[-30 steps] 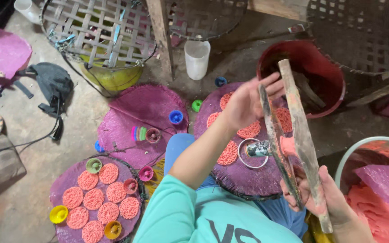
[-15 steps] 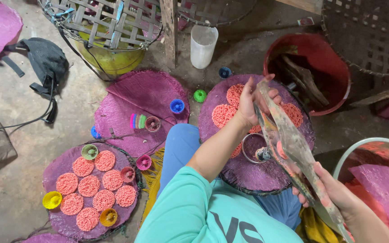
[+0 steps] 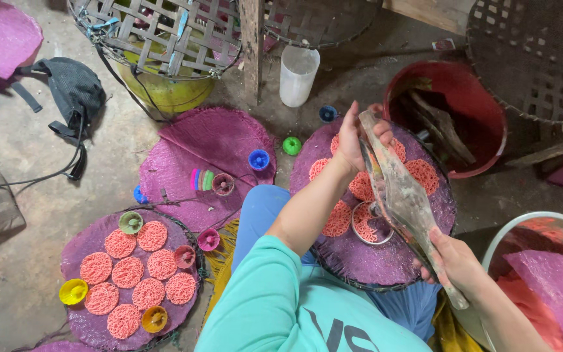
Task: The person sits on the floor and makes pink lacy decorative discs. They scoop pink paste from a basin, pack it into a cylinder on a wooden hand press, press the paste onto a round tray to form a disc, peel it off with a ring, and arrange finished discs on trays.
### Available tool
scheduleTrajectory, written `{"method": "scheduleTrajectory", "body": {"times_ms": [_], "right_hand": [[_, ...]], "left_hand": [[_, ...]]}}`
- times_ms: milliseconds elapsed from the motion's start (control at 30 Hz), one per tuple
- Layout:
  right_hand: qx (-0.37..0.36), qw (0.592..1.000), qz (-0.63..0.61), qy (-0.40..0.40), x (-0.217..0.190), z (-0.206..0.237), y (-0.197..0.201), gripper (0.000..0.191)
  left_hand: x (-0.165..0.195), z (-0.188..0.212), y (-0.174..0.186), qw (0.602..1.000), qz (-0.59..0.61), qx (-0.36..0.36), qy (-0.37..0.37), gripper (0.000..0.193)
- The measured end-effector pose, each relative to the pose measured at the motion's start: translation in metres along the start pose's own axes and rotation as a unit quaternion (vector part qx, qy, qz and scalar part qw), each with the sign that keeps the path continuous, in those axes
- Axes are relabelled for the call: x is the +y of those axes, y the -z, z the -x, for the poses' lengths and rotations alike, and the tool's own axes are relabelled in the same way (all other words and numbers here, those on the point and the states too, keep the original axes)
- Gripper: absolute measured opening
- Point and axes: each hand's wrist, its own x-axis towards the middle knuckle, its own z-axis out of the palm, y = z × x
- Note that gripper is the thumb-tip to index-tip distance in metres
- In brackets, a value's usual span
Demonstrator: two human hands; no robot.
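Over purple mat (image 3: 360, 261), wooden press (image 3: 405, 199) slanting away-left.

**What the floor carries**

We see a bare concrete floor (image 3: 47, 195) (dusty, grey) bearing purple round mats (image 3: 210, 150), a red bucket (image 3: 483, 140) far right, a white cup (image 3: 296, 75) far off, and a black bag (image 3: 70, 88) left.

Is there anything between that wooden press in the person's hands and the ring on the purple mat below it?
Nothing visible. Both hands, left and right, hold the press right above the ring on the mat; only pink noodle strands sit there.
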Motion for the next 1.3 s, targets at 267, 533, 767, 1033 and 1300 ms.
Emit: {"method": "scheduleTrajectory", "body": {"times_ms": [267, 533, 767, 1033, 1300], "right_hand": [[0.072, 0.994, 0.064, -0.052, 0.009, 0.039, 0.017, 0.073], [0.039, 0.999, 0.013, -0.004, 0.032, 0.028, -0.011, 0.058], [0.073, 0.997, 0.009, -0.009, 0.012, 0.036, -0.018, 0.050], [0.067, 0.997, 0.027, -0.029, 0.040, 0.036, -0.003, 0.055], [0.008, 0.993, -0.112, 0.038, 0.028, 0.054, 0.039, 0.064]], "left_hand": [[-0.042, 0.005, 0.009, 0.995, 0.021, 0.089, 0.029, 0.050], [-0.023, 0.021, 0.016, 0.983, -0.006, 0.180, 0.034, 0.053], [-0.023, 0.006, 0.013, 0.983, -0.012, 0.180, 0.034, 0.051], [-0.042, 0.016, 0.023, 0.983, 0.002, 0.180, 0.028, 0.052], [-0.020, 0.034, 0.018, 0.976, 0.132, 0.074, 0.155, 0.066]]}}
